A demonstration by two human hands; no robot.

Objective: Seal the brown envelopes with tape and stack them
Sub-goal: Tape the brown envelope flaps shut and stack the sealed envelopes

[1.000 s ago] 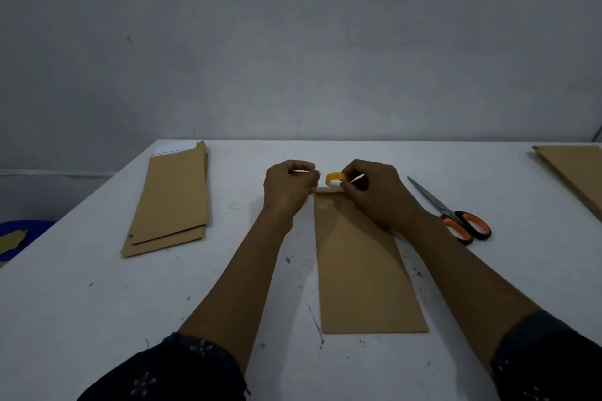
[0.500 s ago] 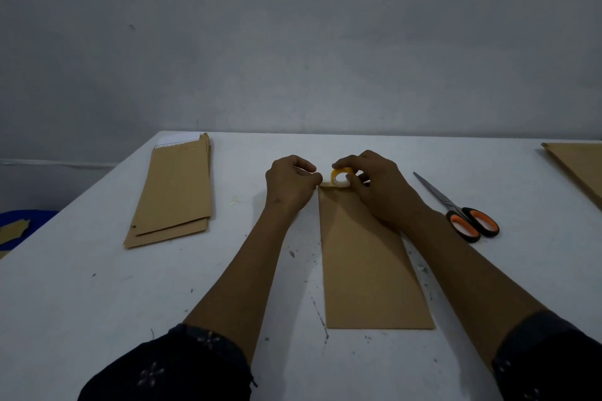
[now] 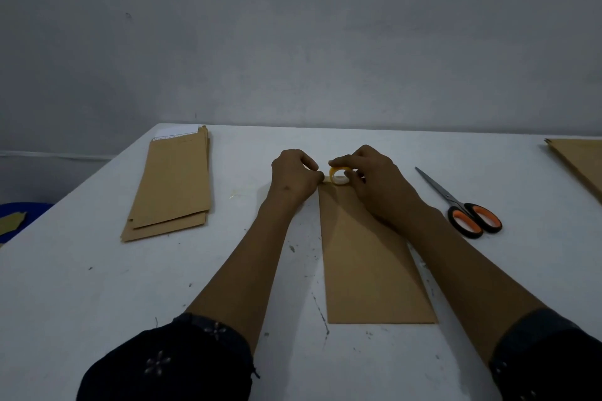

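A long brown envelope [image 3: 368, 257] lies flat on the white table [image 3: 81, 286] in front of me, its far end between my hands. My right hand [image 3: 374, 182] grips a small yellow tape roll [image 3: 339, 174] at that far end. My left hand [image 3: 293, 176] is curled at the envelope's top left corner, fingertips pinching the tape's free end against it. A stack of brown envelopes [image 3: 172, 185] lies at the left of the table.
Scissors with orange and black handles [image 3: 462, 205] lie to the right of my right hand. More brown envelopes [image 3: 580, 159] reach in at the far right edge. A blue object [image 3: 16, 218] sits below the table's left edge.
The tape roll came down from just above the envelope onto its far edge. Both hands stayed close together, and the camera view dipped a little.
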